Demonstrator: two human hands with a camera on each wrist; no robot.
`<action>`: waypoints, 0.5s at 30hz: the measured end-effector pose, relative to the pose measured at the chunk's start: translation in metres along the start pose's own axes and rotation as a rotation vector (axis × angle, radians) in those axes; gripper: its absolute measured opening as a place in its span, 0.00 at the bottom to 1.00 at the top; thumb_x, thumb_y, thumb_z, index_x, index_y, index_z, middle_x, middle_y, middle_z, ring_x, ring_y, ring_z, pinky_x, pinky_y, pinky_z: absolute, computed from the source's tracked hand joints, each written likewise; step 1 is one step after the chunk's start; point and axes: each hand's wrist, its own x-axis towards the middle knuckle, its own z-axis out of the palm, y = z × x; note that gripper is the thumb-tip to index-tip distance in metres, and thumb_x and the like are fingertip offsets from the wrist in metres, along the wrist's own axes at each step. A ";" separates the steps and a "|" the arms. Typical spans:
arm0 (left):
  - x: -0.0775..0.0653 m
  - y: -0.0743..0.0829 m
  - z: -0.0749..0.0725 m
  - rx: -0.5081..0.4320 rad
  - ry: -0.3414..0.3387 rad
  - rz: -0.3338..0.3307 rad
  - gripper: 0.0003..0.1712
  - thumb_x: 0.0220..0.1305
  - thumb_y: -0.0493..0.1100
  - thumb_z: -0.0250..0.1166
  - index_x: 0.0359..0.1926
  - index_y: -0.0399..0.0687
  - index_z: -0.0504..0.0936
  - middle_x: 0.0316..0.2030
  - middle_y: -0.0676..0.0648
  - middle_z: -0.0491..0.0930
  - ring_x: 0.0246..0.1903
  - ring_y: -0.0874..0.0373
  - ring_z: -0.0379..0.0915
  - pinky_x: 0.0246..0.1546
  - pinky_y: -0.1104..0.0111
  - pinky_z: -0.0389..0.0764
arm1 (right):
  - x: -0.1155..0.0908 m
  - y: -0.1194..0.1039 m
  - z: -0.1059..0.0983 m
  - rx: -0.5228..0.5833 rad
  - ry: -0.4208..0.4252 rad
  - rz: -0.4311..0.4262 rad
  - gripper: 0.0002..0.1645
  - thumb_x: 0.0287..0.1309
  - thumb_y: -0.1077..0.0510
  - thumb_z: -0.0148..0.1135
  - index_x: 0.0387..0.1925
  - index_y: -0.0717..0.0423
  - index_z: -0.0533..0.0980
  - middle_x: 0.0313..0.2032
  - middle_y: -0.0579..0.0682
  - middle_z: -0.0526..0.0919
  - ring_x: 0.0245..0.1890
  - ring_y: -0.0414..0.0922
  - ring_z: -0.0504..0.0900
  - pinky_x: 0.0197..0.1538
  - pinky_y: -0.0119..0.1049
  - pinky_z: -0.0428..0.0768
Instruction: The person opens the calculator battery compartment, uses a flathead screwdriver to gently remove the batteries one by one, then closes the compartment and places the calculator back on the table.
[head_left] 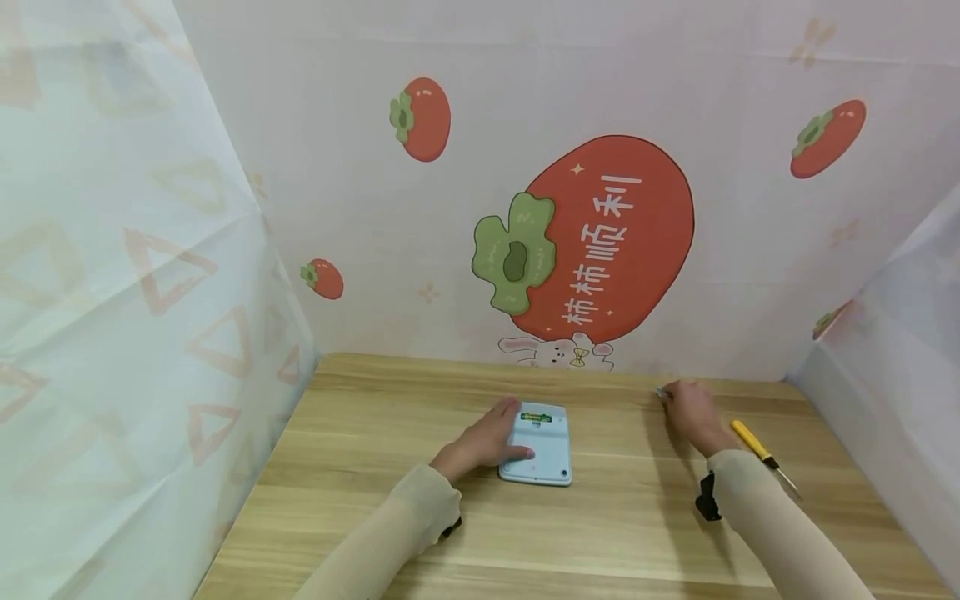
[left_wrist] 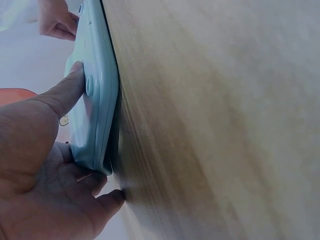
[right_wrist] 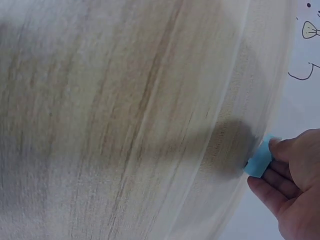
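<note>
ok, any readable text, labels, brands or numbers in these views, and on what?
"柿柿顺利": white characters running bottom to top on the big red persimmon printed on the backdrop.
Green-and-yellow strip on the light-blue device: any print too small to read.
Small blue piece in the right hand, and the screwdriver: nothing readable.

Long beige sleeves (head_left: 772, 521), black wrist-worn devices (head_left: 707, 498)
</note>
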 end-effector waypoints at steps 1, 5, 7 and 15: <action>0.001 0.000 0.001 0.000 0.001 -0.001 0.55 0.69 0.60 0.72 0.84 0.42 0.54 0.83 0.41 0.52 0.82 0.46 0.49 0.79 0.50 0.60 | 0.000 0.000 0.001 -0.007 0.000 0.000 0.10 0.73 0.66 0.60 0.40 0.66 0.87 0.29 0.58 0.85 0.24 0.48 0.73 0.31 0.46 0.75; 0.002 -0.002 0.002 0.005 0.004 -0.006 0.56 0.68 0.60 0.73 0.84 0.43 0.54 0.83 0.42 0.53 0.82 0.47 0.50 0.79 0.50 0.61 | -0.001 -0.001 0.002 -0.025 -0.004 0.005 0.12 0.74 0.65 0.60 0.41 0.66 0.88 0.30 0.59 0.85 0.26 0.49 0.74 0.32 0.48 0.76; 0.002 -0.002 0.003 0.004 0.004 -0.008 0.56 0.68 0.60 0.73 0.84 0.43 0.54 0.83 0.42 0.53 0.82 0.47 0.50 0.79 0.50 0.61 | -0.001 -0.002 0.002 -0.029 -0.004 0.007 0.12 0.73 0.65 0.60 0.42 0.67 0.88 0.33 0.62 0.87 0.27 0.50 0.78 0.33 0.49 0.78; 0.002 -0.001 0.001 0.000 0.001 -0.006 0.56 0.69 0.60 0.72 0.84 0.43 0.53 0.84 0.42 0.52 0.82 0.47 0.49 0.79 0.50 0.61 | -0.003 -0.004 0.002 -0.046 -0.014 -0.012 0.10 0.71 0.67 0.63 0.45 0.69 0.87 0.39 0.67 0.89 0.31 0.54 0.85 0.32 0.48 0.81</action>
